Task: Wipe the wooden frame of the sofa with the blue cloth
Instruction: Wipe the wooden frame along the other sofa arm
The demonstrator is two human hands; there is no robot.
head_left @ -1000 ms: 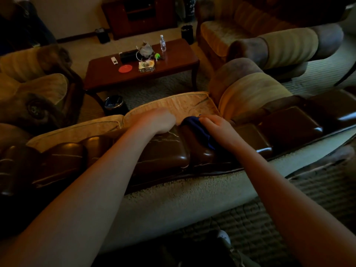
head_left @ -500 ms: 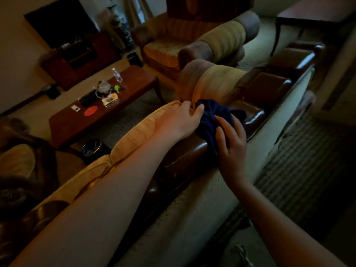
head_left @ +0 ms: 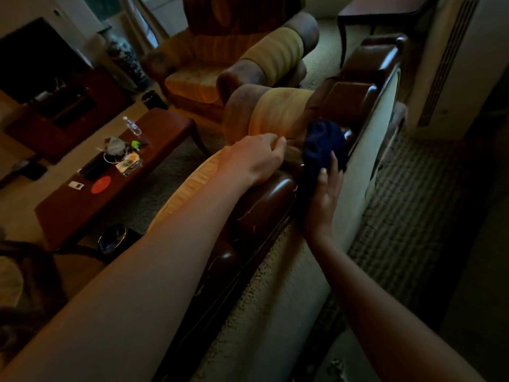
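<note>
The sofa's glossy dark wooden frame (head_left: 264, 208) runs along the top of its back, from lower left to upper right. A dark blue cloth (head_left: 323, 146) lies bunched on the frame near the middle. My right hand (head_left: 323, 197) presses the cloth against the frame from the back side, fingers spread over it. My left hand (head_left: 254, 158) rests on the top of the frame just left of the cloth, fingers curled over the yellow cushion edge (head_left: 192, 186).
A low wooden coffee table (head_left: 165, 133) with a bottle and small items stands in front of the sofa. An armchair (head_left: 220, 67) is beyond it. A dark bowl (head_left: 111, 239) sits on the floor. Patterned carpet (head_left: 407, 205) lies behind the sofa, near a white wall unit (head_left: 451, 64).
My right hand has slid the cloth further right along the frame, and my left hand has followed it. My view has turned to the right along the sofa.
</note>
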